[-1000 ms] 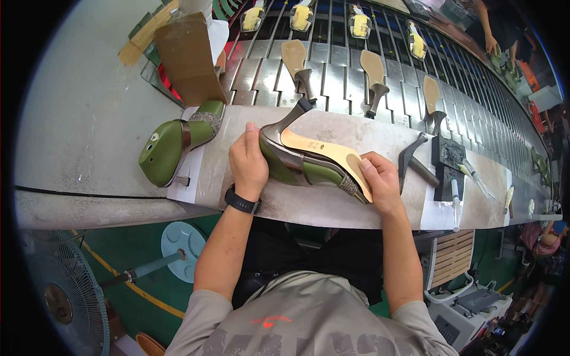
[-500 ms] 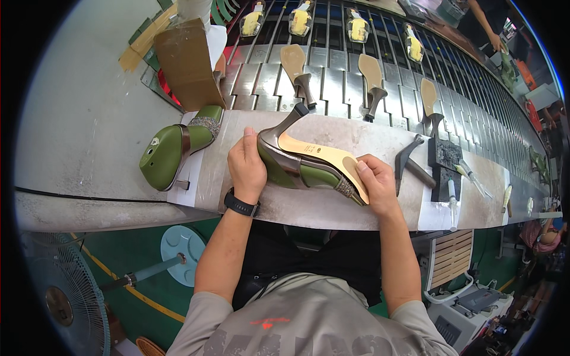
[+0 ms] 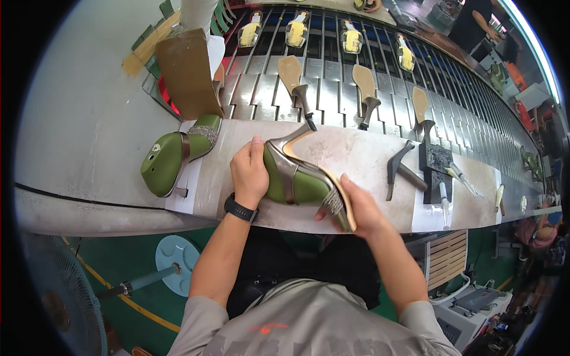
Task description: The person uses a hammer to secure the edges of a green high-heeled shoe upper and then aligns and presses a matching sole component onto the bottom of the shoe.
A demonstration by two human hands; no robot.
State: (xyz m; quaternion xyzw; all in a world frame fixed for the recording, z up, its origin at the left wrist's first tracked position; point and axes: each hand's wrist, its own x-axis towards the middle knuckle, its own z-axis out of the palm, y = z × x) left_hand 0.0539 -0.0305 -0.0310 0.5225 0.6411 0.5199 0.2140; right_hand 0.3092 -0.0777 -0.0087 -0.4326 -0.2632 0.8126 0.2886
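Between my two hands, above the bench edge, is a high-heeled shoe (image 3: 289, 172) on a green last, with metallic straps, a glittery toe band and a tan sole turned to the far right. My left hand (image 3: 249, 172) grips its heel end, thumb up along the back. My right hand (image 3: 361, 206) closes round the toe end, thumb on the sole and fingers beneath, slightly blurred. The shoe's slim heel points away from me. A second green-lasted shoe (image 3: 166, 163) lies on its side to the left.
Beyond the bench (image 3: 237, 136), a slatted metal conveyor (image 3: 332, 95) carries several tan soles with heels and yellow-filled shoe parts. A hammer (image 3: 399, 166), black block (image 3: 432, 157) and syringe-like tubes (image 3: 445, 204) lie right. A cardboard box (image 3: 189, 74) stands back left; a fan (image 3: 59, 296) is below.
The shoe has rolled so its sole turns away and more green last shows. My right hand has shifted down and toward me with the toe. My left hand keeps its hold.
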